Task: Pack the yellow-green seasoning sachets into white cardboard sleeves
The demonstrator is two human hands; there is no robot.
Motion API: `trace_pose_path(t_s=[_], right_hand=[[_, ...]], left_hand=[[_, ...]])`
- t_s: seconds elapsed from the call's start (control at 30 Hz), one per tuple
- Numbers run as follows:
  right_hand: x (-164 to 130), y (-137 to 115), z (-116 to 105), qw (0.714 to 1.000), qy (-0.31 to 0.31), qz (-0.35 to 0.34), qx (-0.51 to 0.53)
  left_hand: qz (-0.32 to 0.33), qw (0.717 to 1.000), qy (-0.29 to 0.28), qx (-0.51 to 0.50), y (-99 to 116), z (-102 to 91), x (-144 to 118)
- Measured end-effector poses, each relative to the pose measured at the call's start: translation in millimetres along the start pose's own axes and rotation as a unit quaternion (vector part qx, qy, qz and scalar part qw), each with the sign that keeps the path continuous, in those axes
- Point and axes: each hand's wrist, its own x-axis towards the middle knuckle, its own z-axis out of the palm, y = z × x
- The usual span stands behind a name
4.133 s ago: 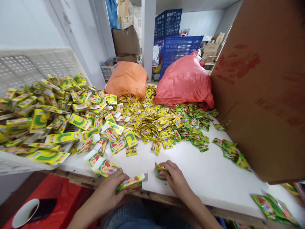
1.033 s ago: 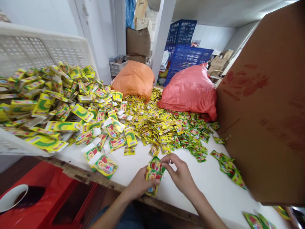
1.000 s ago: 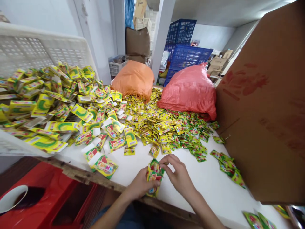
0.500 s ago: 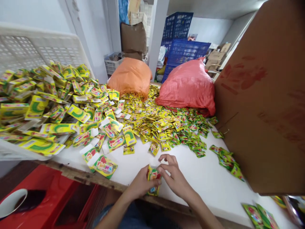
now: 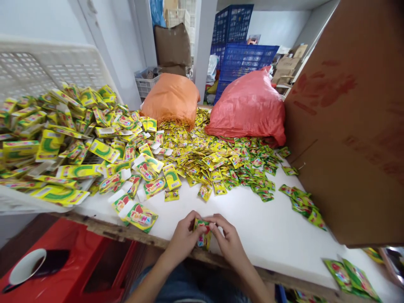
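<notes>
Both my hands hold one small yellow-green candy box [image 5: 203,237] upright at the table's front edge. My left hand [image 5: 186,235] is wrapped round its left side, thumb across the printed front. On the right, my right hand [image 5: 225,235] pinches the box's top right, its fingers over the top edge; the white flap seen before is hidden. Left of my hands, two boxes with white flaps, one a printed box [image 5: 141,216], lie on the white table [image 5: 252,223]. Beyond them spreads a heap of small yellow and green sachets [image 5: 214,162].
A white crate [image 5: 63,63] on the left overflows with boxes. Behind the heap sit an orange sack [image 5: 172,99] and a red sack [image 5: 249,105]. A big cardboard carton [image 5: 347,126] stands at right. A cup [image 5: 27,266] rests on a red stool [image 5: 59,235] below.
My right hand has come down and in onto the top of the box, and the white flap no longer shows. My left fingers have shifted up its side. The view has moved slightly.
</notes>
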Motion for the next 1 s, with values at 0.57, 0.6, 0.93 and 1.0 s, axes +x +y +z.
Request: trace_pose_path(t_s=[0.57,0.6,0.93,1.0], right_hand=[[0.9,-8.8,6.8,0.995,0.08,0.007,-0.056],[2.4,-10.0,6.3,0.995,0.081,0.017,-0.062],[-4.0,1.5,16.9,0.996,0.072,-0.007,-0.059],[-8.4,4.9,18.8,0.996,0.07,-0.008,-0.058]], left_hand=[[0.041,0.997,0.06,0.031,15.7,-3.2,2.7],[0.034,0.996,0.071,0.041,17.2,-2.4,4.4],[0.057,0.996,0.061,-0.022,5.8,-3.2,0.1],[0.066,0.997,0.037,0.0,8.4,-6.2,-2.0]])
